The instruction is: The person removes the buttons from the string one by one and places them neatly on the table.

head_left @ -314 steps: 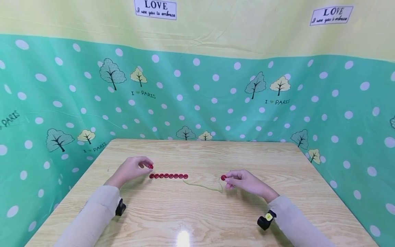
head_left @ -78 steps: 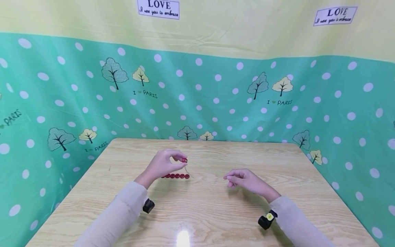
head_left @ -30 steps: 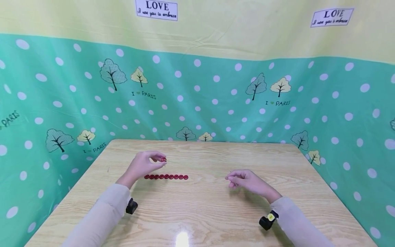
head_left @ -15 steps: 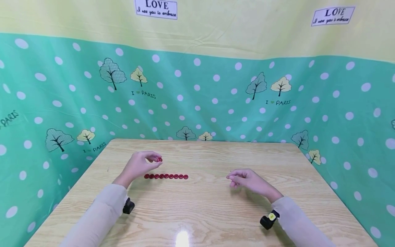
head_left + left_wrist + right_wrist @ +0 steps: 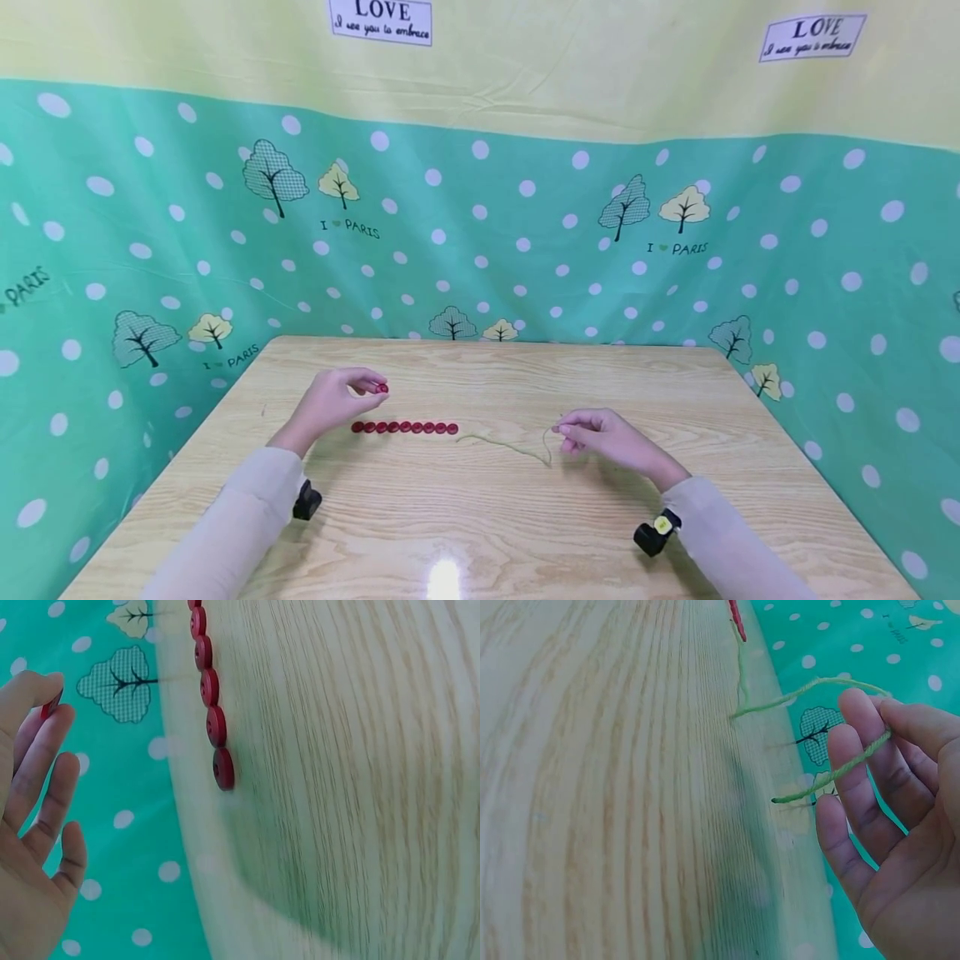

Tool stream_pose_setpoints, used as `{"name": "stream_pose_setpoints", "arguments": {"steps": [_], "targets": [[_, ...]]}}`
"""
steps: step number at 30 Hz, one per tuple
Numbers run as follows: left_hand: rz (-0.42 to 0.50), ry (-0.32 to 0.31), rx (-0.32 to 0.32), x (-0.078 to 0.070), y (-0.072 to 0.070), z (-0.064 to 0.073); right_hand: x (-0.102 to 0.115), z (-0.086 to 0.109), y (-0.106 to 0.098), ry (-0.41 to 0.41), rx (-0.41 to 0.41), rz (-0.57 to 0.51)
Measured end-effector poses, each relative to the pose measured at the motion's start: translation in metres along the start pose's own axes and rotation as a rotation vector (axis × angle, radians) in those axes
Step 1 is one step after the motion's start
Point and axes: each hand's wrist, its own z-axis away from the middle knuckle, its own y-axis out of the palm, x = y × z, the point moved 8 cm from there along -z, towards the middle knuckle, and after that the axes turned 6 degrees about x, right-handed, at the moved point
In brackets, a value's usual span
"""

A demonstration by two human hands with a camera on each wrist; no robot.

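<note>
My left hand (image 5: 330, 404) pinches a red button (image 5: 382, 388) between thumb and fingertips, raised behind the row of red buttons (image 5: 406, 427) lying on the table. In the left wrist view only a red edge of the held button (image 5: 50, 706) shows; the rest is behind the fingers. My right hand (image 5: 606, 437) pinches a green string (image 5: 510, 447) between thumb and forefinger. In the right wrist view the loose end of the string (image 5: 810, 790) sticks out past the fingers, while the other part runs back to the right end of the row.
The light wooden table (image 5: 450, 517) has its far edge close against a green dotted curtain (image 5: 480, 250). Black wrist cameras sit on both forearms, the left camera (image 5: 307, 500) and right camera (image 5: 651, 538).
The row reaches farther left than 10.5 seconds ago, and the button at my right hand is gone. My left hand has moved left with a button; string shows again near my right hand.
</note>
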Motion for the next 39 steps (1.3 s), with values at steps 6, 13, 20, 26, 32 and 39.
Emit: {"name": "stream_pose_setpoints", "arguments": {"steps": [6, 13, 20, 26, 32, 39], "targets": [[0.008, -0.029, 0.001, 0.014, -0.005, 0.005, 0.001, 0.001, -0.003, 0.010, -0.008, 0.003], [0.011, -0.050, 0.021, 0.034, -0.011, 0.013, -0.001, 0.004, -0.005, 0.021, -0.014, -0.004], [-0.004, -0.079, 0.096, 0.051, -0.009, 0.018, -0.003, 0.007, -0.008, 0.036, -0.032, 0.008], [-0.024, -0.115, 0.145, 0.062, -0.004, 0.021, -0.003, 0.008, -0.009, 0.038, -0.033, 0.014], [-0.007, -0.181, 0.206, 0.076, 0.005, 0.025, -0.003, 0.007, -0.008, 0.027, -0.031, 0.012], [-0.019, -0.179, 0.223, 0.082, 0.008, 0.028, -0.004, 0.007, -0.009, 0.019, -0.031, 0.007]]}}
